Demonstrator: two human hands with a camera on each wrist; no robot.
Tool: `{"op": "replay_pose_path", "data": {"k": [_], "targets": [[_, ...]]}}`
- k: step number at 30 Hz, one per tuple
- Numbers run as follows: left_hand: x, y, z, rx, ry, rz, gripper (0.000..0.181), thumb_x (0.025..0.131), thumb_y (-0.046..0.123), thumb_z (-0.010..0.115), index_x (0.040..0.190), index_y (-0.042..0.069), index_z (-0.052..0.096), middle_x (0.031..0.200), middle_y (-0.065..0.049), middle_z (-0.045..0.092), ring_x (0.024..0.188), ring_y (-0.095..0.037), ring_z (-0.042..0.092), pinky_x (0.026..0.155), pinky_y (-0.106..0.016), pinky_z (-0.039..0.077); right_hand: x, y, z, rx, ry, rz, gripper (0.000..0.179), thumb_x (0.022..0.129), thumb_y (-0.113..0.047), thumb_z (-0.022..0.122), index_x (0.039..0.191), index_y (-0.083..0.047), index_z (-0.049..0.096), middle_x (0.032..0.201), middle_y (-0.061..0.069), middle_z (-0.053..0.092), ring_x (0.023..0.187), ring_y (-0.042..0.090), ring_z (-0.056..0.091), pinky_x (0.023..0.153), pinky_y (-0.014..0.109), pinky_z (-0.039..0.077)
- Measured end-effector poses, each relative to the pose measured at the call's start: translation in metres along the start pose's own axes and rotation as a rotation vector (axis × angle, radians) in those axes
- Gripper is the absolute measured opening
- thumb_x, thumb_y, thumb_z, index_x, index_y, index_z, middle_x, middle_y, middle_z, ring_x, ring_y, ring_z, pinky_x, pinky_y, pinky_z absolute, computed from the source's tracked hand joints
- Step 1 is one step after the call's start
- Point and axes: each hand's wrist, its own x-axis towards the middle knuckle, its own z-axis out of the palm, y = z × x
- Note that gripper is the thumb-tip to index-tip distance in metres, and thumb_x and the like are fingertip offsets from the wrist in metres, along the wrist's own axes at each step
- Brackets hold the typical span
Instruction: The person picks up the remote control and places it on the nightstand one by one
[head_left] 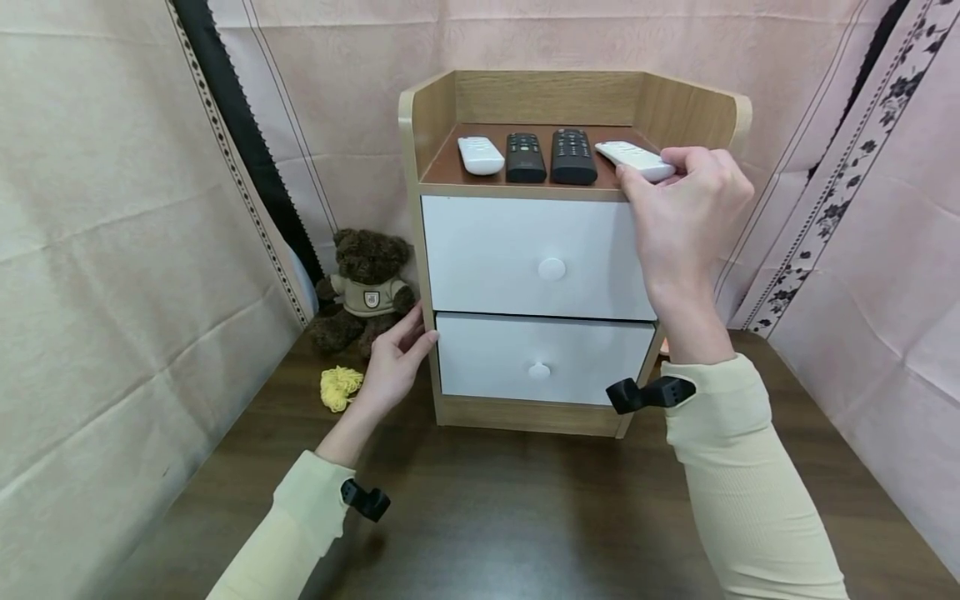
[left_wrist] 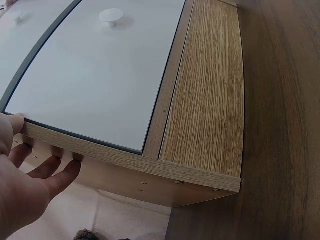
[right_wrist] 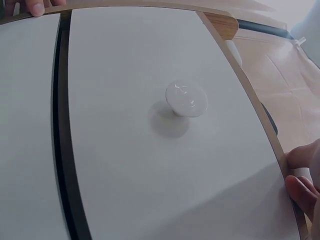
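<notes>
My right hand [head_left: 693,196] pinches the near end of a white remote control [head_left: 633,158] at the right of the cabinet's brown top shelf. The remote is angled, its far end pointing left. To its left lie two black remotes [head_left: 573,157] and another white remote [head_left: 481,156]. My left hand [head_left: 396,358] touches the left side of the wooden cabinet [head_left: 517,415], near the lower drawer [head_left: 487,354]. In the left wrist view, the thumb rests at the front edge and the fingertips press the side panel [left_wrist: 120,182]. In the right wrist view, the held remote is hidden.
Both white drawers are closed, each with a round knob [head_left: 552,268]. A brown teddy bear [head_left: 367,287] in a shirt sits left of the cabinet, with a yellow bundle [head_left: 341,388] in front. Pale cloth hangs behind and on both sides of the dark wooden table [head_left: 510,508].
</notes>
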Motion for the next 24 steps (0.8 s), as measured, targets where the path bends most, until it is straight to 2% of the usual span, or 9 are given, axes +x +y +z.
{"op": "replay_pose_path", "data": {"k": [7,13,24], "targets": [[0.000,-0.001,-0.001,0.001,-0.005,-0.004,0.059,0.106,0.015,0.061,0.159,0.010,0.038,0.154,-0.012,0.048,0.137,-0.029,0.050,0.107,-0.043,0.047,0.001,-0.001,-0.001,-0.025,-0.027,-0.002,0.036,0.084,-0.027,0.082,0.107,0.000,0.080,0.098,0.012,0.075,0.097,0.023,0.061,0.092,0.028,0.040],[-0.001,0.000,-0.001,0.008,-0.006,-0.010,0.059,0.106,0.017,0.062,0.159,0.011,0.037,0.154,-0.012,0.048,0.137,-0.028,0.051,0.107,-0.044,0.047,0.007,-0.005,-0.004,-0.076,-0.116,0.022,0.040,0.083,-0.030,0.085,0.110,-0.001,0.080,0.103,0.014,0.075,0.106,0.024,0.059,0.096,0.032,0.040],[0.000,0.000,-0.001,0.017,0.001,-0.014,0.059,0.106,0.016,0.062,0.159,0.010,0.038,0.153,-0.013,0.049,0.136,-0.029,0.052,0.107,-0.045,0.047,0.011,-0.008,-0.009,-0.086,-0.219,0.068,0.043,0.084,-0.031,0.084,0.115,-0.002,0.078,0.109,0.016,0.073,0.117,0.026,0.053,0.103,0.035,0.035]]}}
